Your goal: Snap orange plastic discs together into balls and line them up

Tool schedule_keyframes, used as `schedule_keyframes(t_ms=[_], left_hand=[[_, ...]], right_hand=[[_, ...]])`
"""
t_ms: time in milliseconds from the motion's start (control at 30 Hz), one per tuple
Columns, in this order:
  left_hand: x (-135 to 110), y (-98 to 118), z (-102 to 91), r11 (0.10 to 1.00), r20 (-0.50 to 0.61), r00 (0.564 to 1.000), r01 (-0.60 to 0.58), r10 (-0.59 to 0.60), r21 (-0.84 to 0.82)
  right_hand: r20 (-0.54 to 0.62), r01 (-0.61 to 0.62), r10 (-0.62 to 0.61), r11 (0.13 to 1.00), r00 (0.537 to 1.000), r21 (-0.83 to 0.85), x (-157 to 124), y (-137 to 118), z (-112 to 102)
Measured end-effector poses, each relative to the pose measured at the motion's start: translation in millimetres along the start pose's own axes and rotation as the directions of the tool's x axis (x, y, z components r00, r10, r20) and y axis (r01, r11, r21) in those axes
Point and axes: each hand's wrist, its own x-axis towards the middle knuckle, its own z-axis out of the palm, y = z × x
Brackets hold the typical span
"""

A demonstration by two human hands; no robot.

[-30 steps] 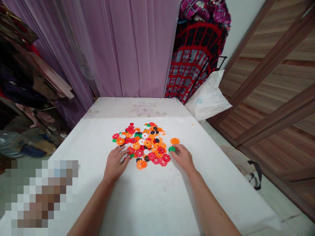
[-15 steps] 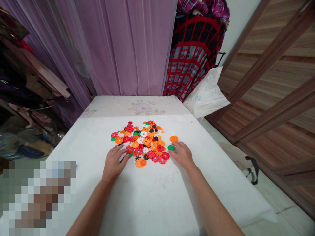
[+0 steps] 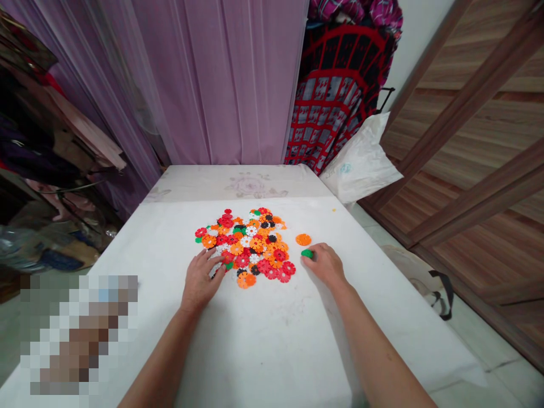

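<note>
A pile of flower-shaped plastic discs (image 3: 245, 242) in red, orange, white, black and green lies spread on the white-covered table (image 3: 263, 345). My left hand (image 3: 204, 276) rests at the pile's near left edge, fingers apart, with its fingertips touching discs there. To the right of the pile, my right hand (image 3: 326, 264) pinches a green disc (image 3: 307, 254) between thumb and fingers, at or just above the cloth. Just beyond that hand an orange disc (image 3: 303, 239) lies alone, apart from the pile.
Behind the table hangs a purple curtain (image 3: 229, 85). A white bag (image 3: 361, 161) stands off the far right corner, near a wooden wardrobe (image 3: 476, 170). Clothes (image 3: 80, 124) hang at the left. A blurred-out patch (image 3: 89, 334) covers the table's left edge.
My right hand has moved the green disc a little to the right, away from the pile. My left hand stays at the pile's edge. The view has shifted slightly.
</note>
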Motion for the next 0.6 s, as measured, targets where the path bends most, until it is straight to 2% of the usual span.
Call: schedule_keyframes(t_ms=[167,300,400,600], left_hand=[[0,-3,3.3,0.999,-0.029,0.999,-0.037,0.037,0.007],[0,-3,4.0,0.999,-0.043,0.998,-0.035,0.036,0.017],[1,-3,3.7,0.999,-0.043,0.998,-0.037,0.038,0.013],[0,-5,4.5,0.999,-0.060,0.997,-0.043,0.044,0.015]], right_hand=[[0.016,-0.034,0.034,0.999,0.999,0.018,0,3,-3],[0.043,-0.188,0.186,0.981,0.982,0.055,13,-4,-9],[0.079,-0.277,0.274,0.961,0.958,0.024,30,-15,-13],[0.190,-0.253,0.271,0.961,0.944,-0.114,50,-37,-13]])
